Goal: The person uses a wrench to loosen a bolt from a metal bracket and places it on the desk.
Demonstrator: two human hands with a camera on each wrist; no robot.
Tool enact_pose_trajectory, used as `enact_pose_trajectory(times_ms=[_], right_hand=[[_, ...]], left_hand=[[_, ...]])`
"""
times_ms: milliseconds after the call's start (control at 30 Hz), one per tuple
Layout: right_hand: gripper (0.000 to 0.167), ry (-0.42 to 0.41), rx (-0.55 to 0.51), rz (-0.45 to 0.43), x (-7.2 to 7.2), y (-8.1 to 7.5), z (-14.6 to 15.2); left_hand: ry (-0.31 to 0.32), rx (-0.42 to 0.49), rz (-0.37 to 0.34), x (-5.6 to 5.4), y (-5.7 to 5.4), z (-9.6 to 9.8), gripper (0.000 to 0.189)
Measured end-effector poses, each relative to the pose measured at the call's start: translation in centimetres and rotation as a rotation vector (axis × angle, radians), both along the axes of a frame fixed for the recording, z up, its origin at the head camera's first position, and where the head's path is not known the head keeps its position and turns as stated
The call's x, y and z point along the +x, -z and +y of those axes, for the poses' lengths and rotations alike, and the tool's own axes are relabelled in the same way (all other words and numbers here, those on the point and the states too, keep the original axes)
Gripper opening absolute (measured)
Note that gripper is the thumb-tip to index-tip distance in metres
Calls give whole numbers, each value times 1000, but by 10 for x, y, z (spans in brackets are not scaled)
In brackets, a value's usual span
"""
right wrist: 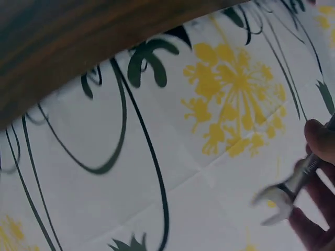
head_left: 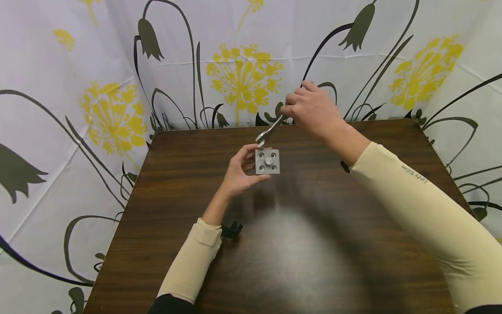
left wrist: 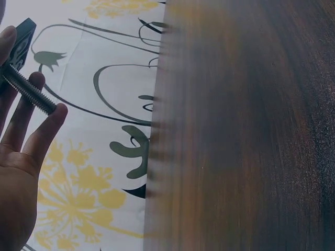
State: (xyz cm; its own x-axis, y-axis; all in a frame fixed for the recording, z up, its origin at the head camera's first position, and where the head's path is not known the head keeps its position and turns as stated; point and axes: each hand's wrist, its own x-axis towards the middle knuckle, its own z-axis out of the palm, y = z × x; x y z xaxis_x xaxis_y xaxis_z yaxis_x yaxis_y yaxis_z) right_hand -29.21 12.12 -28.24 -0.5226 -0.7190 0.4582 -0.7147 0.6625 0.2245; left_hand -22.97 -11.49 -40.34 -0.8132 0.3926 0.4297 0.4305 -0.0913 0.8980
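Note:
A square metal plate [head_left: 274, 171] with holes near its corners and a round boss in the middle is held up over the table. My left hand [head_left: 234, 178] grips it by the edges, thumb below and fingers above. In the left wrist view a threaded rod [left wrist: 32, 93] sticks out from the plate's other side, with a fingertip by its end. My right hand [head_left: 313, 109] holds an open-end wrench [head_left: 271, 130], its head slanting down to just above the plate's top edge. In the right wrist view the wrench [right wrist: 304, 177] lies between thumb and fingers.
Below the hands is a dark brown wooden table [head_left: 188, 174]. A white curtain [head_left: 313, 26] with yellow and grey-green flower prints hangs behind it and along both sides.

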Motion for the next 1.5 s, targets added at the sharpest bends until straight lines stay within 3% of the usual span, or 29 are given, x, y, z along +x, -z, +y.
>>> enact_pose_trajectory(times_ms=[133,267,400,467,600,767,933,1033,1200,1500], right_hand=[[12,153,-220,-267,19,12,12],[20,246,-500,-609,44,34,13],[28,180,-854,-1037,73,58,2],[32,125,-1011,-1238,89,68,-7],[32,87,-1264,-1517,121,80,-34],[30,127,-1486,-1666,146,93,-64],[30,153,-1632,-1699,157,104,-78],[31,151,-1688,-1700,159,108,-81],[29,157,-1680,-1704,160,115,-82],[25,165,-1521,-1721,152,129,-68]], left_hand=[[8,21,11,-1,-1,0,72],[5,25,9,-2,-2,0,72],[-1,16,8,-3,-2,1,71],[-4,16,15,-6,5,1,72],[-29,12,27,-14,18,-1,72],[-28,57,31,-16,24,-4,73],[-35,64,29,-15,22,-5,73],[-26,77,28,-12,14,-4,68],[-9,88,19,-4,0,-3,62],[-18,55,19,-2,1,-6,65]])
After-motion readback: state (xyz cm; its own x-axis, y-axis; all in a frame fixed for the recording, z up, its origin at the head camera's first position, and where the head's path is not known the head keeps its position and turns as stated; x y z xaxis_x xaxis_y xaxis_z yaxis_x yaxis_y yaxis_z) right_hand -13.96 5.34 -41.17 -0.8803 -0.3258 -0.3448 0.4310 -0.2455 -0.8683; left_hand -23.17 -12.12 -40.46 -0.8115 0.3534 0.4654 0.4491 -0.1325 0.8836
